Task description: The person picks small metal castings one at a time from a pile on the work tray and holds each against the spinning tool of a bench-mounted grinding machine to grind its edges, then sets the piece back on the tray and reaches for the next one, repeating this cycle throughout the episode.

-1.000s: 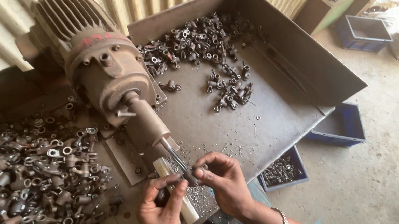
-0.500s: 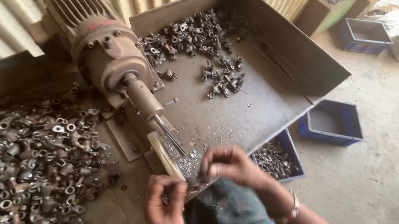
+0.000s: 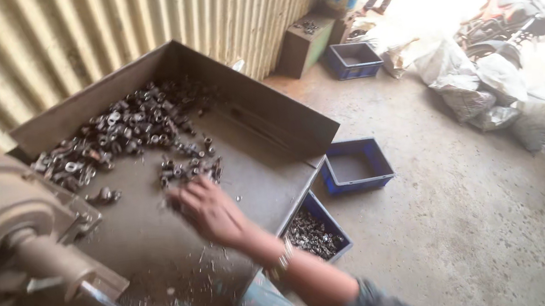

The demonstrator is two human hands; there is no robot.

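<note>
Reaching across the metal tray, the right hand hovers by small metal parts, finger state unclear.

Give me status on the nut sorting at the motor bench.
Done: a blue bin under the tray edge already holds metal parts. In hand: the right hand reaches across the metal tray toward a small cluster of nuts. Left: the large pile at the back, and a second blue bin sits empty.
</note>
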